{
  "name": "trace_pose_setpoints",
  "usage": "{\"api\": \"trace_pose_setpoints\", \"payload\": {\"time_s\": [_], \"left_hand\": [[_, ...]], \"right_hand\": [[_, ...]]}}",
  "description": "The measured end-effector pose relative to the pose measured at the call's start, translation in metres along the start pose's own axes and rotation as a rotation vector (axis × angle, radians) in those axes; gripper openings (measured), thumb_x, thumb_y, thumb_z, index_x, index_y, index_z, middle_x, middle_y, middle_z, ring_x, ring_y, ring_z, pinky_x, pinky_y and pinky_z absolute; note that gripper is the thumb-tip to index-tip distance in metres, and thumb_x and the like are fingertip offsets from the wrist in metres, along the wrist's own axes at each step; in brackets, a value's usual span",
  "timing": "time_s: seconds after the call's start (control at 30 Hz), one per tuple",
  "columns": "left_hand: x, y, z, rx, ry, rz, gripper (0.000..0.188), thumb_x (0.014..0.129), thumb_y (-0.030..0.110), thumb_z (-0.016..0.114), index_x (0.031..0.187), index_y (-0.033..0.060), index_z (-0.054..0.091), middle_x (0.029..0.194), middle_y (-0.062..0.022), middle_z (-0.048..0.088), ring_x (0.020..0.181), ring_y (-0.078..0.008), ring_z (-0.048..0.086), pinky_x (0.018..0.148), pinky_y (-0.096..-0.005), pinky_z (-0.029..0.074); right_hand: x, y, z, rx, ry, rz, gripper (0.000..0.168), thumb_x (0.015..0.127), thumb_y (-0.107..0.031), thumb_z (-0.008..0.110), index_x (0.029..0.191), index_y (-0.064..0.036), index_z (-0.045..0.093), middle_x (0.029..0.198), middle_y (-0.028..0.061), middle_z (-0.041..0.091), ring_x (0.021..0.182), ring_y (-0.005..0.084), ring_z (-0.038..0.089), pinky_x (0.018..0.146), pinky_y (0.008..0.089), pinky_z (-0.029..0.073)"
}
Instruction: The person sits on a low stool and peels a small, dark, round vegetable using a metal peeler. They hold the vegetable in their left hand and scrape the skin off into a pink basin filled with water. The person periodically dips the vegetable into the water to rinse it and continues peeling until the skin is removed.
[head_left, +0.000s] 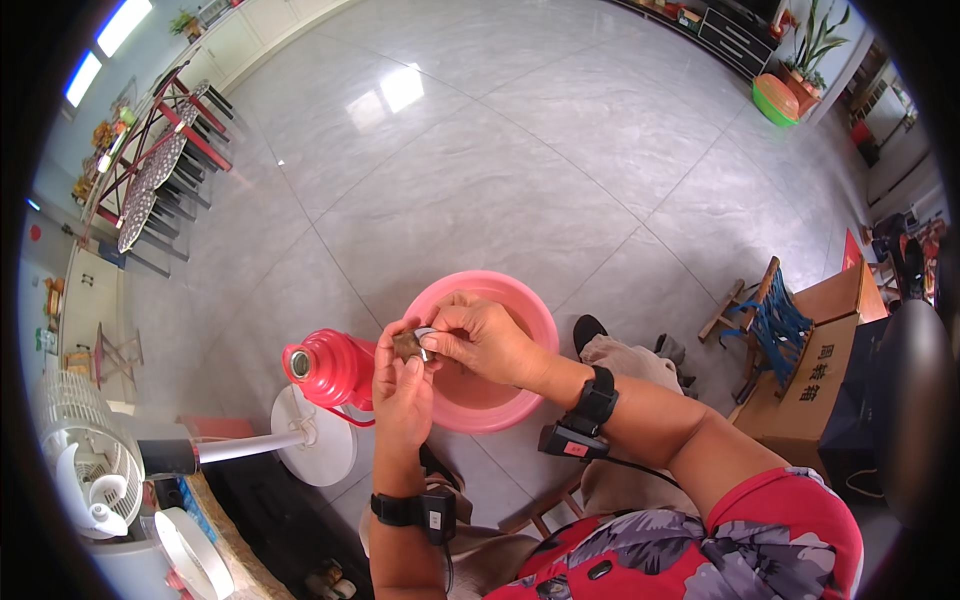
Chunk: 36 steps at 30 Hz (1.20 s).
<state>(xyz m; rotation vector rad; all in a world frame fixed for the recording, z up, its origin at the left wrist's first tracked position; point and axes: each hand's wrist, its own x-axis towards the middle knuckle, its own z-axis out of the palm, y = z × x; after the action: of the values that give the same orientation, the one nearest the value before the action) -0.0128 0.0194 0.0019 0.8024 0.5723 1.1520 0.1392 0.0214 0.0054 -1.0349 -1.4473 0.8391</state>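
My left hand (403, 386) cradles a small brown object with a shiny metal part (409, 345), held between thumb and fingers. My right hand (487, 337) pinches its silvery side, so both hands grip the same piece. Fingers cover much of it, and I cannot tell exactly what it is. Directly below the hands stands a pink plastic basin (548, 337) holding murky, brownish liquid. A red thermos flask (330, 371) is upright to the left of the basin, its metal-rimmed mouth uncovered and its handle at the lower side.
Left of the thermos is a white pedestal fan (82, 480) with a round base (326, 454). On the right are an open cardboard box (810, 367) and a folding stool with blue straps (780, 330). Stools (154, 169) line a table at the far left.
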Motion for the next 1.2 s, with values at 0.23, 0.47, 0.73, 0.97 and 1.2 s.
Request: {"api": "trace_pose_setpoints", "payload": {"time_s": [0.23,0.47,0.73,0.97,1.2], "left_hand": [[-0.002,0.005,-0.008,0.038,-0.107,-0.044,0.047,0.089,0.010,0.054,0.132,0.0039,0.036,0.121,-0.0081,0.051,0.103,-0.0165,0.053,0.084,-0.0289,0.044],[0.004,-0.001,-0.003,0.277,-0.108,0.109,0.046,0.090,0.012,0.053,0.132,0.0034,0.036,0.118,-0.0083,0.052,0.100,-0.0186,0.055,0.085,-0.0303,0.044],[-0.001,-0.004,-0.006,0.047,-0.057,0.012,0.038,0.095,0.013,0.042,0.131,0.0092,0.032,0.118,-0.0106,0.050,0.102,-0.0223,0.054,0.090,-0.0360,0.043],[-0.003,-0.002,-0.017,0.143,-0.210,0.002,0.034,0.094,0.016,0.044,0.126,0.0084,0.036,0.117,-0.0099,0.050,0.103,-0.0210,0.053,0.083,-0.0339,0.043],[-0.002,-0.005,-0.001,-0.005,-0.030,0.029,0.034,0.093,0.014,0.045,0.126,0.0094,0.036,0.110,-0.0086,0.052,0.090,-0.0202,0.053,0.079,-0.0315,0.042]], "right_hand": [[0.003,-0.015,-0.009,0.144,-0.042,0.456,0.012,0.083,-0.010,0.064,0.077,0.001,0.061,0.079,0.0091,0.059,0.069,0.0142,0.055,0.063,0.0283,0.045],[-0.002,-0.003,-0.005,0.043,0.022,0.189,0.013,0.085,-0.011,0.062,0.080,0.001,0.062,0.076,0.0072,0.060,0.066,0.0127,0.055,0.060,0.0276,0.045],[0.000,-0.003,-0.002,0.216,-0.039,0.175,0.015,0.085,-0.013,0.063,0.080,0.002,0.062,0.076,0.0076,0.061,0.067,0.0117,0.056,0.060,0.0268,0.047],[0.003,-0.009,-0.010,0.224,-0.050,0.451,0.020,0.087,-0.014,0.061,0.075,0.000,0.058,0.076,0.0030,0.059,0.064,0.0078,0.054,0.056,0.0233,0.045],[-0.001,-0.008,-0.002,0.163,0.010,0.118,0.014,0.083,-0.008,0.063,0.075,0.003,0.059,0.079,0.0081,0.059,0.067,0.0141,0.057,0.059,0.0281,0.047]]}}
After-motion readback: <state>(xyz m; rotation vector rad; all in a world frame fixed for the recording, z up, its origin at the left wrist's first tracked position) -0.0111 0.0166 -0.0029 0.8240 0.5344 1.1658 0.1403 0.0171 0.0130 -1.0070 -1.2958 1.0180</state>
